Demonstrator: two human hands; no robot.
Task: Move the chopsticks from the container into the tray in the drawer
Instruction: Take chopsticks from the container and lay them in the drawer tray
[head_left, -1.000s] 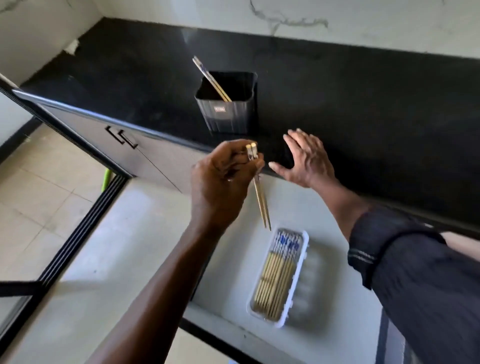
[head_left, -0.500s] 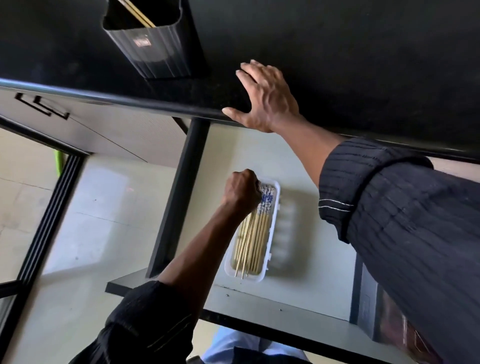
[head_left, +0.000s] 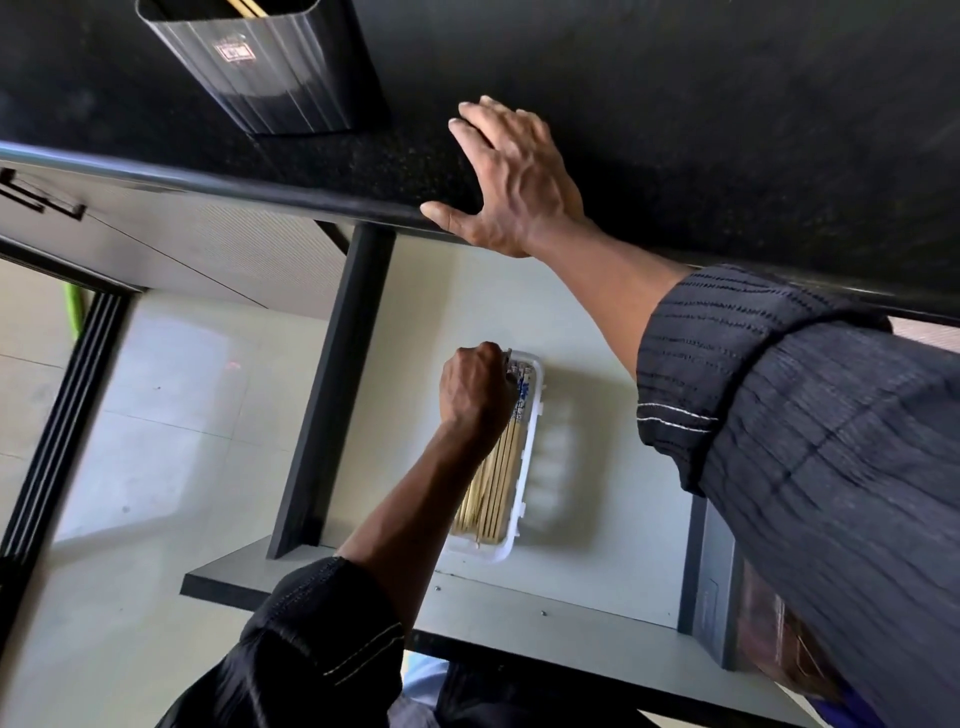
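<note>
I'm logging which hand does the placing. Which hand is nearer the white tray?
Left. The left hand is at the white tray; the right hand rests up on the countertop.

The container (head_left: 260, 67) stands on the bench (head_left: 675, 104), near its front edge, left of the right hand (head_left: 514, 182). Below, the tray (head_left: 527, 467) lies in the open drawer (head_left: 597, 571), chopsticks (head_left: 498, 478) inside it, the left hand (head_left: 475, 395) over its far end.

One small red-and-white label (head_left: 234, 51) on the front wall of the dark ribbed container (head_left: 270, 78), near its rim. Print on it too small and blurred to read. No other text, brand, number or sign legible anywhere around the container.
</note>
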